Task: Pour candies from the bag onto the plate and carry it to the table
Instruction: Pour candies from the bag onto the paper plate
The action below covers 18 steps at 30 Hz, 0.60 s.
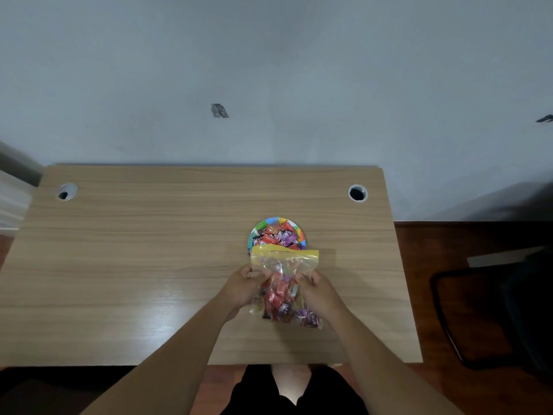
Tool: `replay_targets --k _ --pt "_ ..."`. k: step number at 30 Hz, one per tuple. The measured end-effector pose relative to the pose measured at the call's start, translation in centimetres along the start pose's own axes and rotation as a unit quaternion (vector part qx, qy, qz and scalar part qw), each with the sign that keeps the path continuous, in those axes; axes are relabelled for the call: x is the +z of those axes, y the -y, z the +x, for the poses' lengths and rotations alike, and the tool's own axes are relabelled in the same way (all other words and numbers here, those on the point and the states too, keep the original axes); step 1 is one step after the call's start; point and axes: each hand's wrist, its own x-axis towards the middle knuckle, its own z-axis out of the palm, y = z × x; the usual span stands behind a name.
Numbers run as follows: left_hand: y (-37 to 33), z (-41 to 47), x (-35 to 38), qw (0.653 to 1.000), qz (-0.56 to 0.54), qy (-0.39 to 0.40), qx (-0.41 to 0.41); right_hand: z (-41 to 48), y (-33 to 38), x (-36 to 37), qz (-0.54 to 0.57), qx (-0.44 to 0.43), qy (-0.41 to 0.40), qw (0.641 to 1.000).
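A clear zip bag [283, 283] with a yellow seal strip holds many red, purple and orange wrapped candies. My left hand [241, 290] grips its left side and my right hand [320, 292] grips its right side. The bag's yellow mouth points away from me and overlaps the near rim of a small round plate [279, 220] with a multicoloured border. A heap of wrapped candies [276, 236] lies on the plate. The bag hides the plate's near edge.
The plate and bag are right of centre on a wooden desk [134, 250] against a pale wall. Two round cable holes [357, 193] [66, 192] sit near the back corners. A dark chair [493, 313] stands on the floor to the right.
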Motion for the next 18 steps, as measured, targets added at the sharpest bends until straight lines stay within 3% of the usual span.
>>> replay_targets --k 5,18 --pt "0.57 -0.07 -0.57 0.999 -0.014 0.049 -0.005 -0.12 -0.10 0.00 0.014 -0.002 0.005 1.000" --pt "0.39 -0.02 -0.82 0.999 0.027 0.041 -0.004 -0.46 -0.01 -0.21 0.020 0.003 0.026 0.999"
